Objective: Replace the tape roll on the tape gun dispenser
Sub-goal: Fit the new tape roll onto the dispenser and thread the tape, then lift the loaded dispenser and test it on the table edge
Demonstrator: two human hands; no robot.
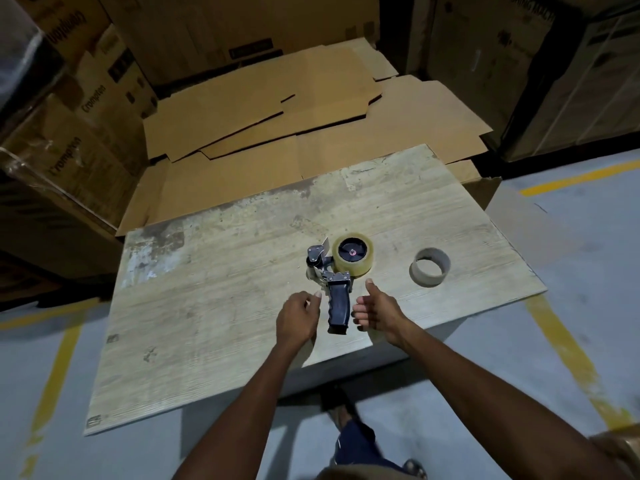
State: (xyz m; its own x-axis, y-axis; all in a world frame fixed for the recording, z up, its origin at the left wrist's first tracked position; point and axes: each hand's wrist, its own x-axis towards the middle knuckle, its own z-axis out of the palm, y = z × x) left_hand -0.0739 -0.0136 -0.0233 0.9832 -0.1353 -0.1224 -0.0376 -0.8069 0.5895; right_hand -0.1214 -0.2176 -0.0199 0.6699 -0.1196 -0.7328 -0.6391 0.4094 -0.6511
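A tape gun dispenser lies flat on the worn wooden table, its black handle pointing toward me. A full roll of clear tape sits on its hub. To the right, apart from it, an empty cardboard tape core stands on the table. My left hand hovers just left of the handle, fingers loosely curled, holding nothing. My right hand is just right of the handle, fingers apart and thumb up, also holding nothing. Neither hand touches the dispenser.
Flattened cardboard sheets lie piled beyond the table's far edge. Stacked cartons stand at the left and back. Grey floor with yellow lines surrounds the table. My feet show below the near table edge.
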